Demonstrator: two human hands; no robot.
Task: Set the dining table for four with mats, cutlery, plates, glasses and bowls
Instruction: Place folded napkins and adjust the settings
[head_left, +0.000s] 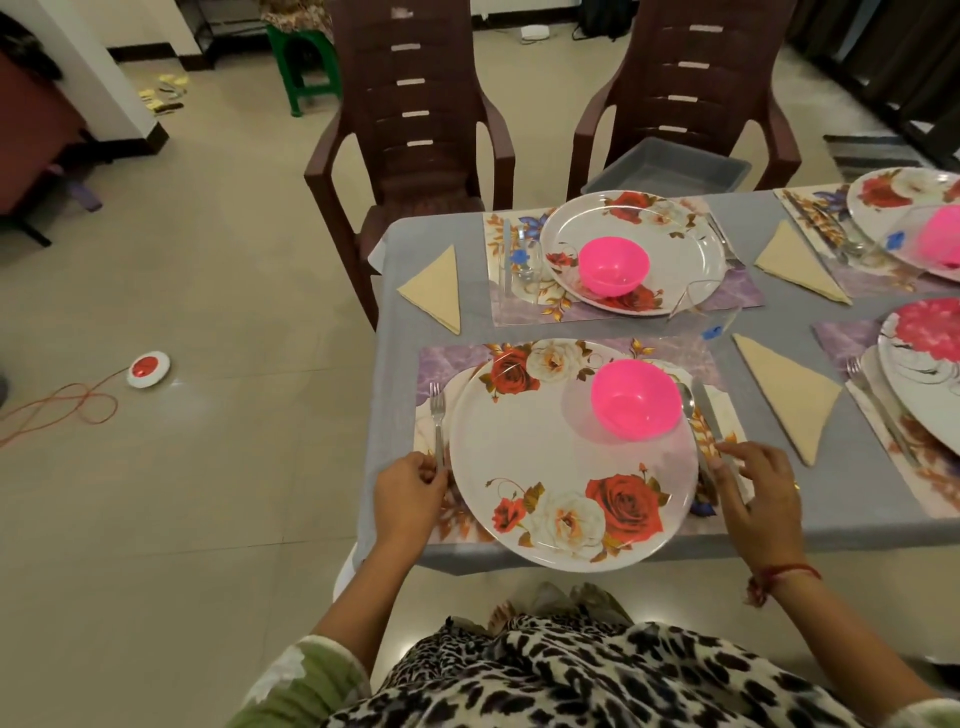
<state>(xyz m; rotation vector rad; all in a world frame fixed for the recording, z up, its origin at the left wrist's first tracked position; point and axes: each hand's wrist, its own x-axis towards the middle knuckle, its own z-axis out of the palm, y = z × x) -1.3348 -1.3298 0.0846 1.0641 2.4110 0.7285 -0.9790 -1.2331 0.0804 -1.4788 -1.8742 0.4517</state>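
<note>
A person stood at the near edge of a bench (400, 260) covered in grey cloth, both hands at the closest place setting. A floral mat (447, 361) lay there with a large round plate (545, 452), printed with roses, on top of it. A pink bowl (636, 400) sat on the far right part of that plate.

The left hand (410, 491) was just left of the plate, its fingers curled round the lower end of a fork (437, 415) that lay on the mat along the plate's left rim, tines pointing away.

The right hand (756, 488) was just right of the plate, fingers spread and slightly bent, fingertips on the handle of a knife (705, 405). I could not tell whether it pinched the knife or only touched it. A spoon (687, 397) lay between knife and plate.

A folded cream napkin (789, 397) lay on the cloth to the right of the mat. A clear glass (709, 312) stood beyond the setting. Across the bench, a second plate (675, 244) carried a second bowl (613, 266). Two brown chairs (415, 104) stood at the far side.
</note>
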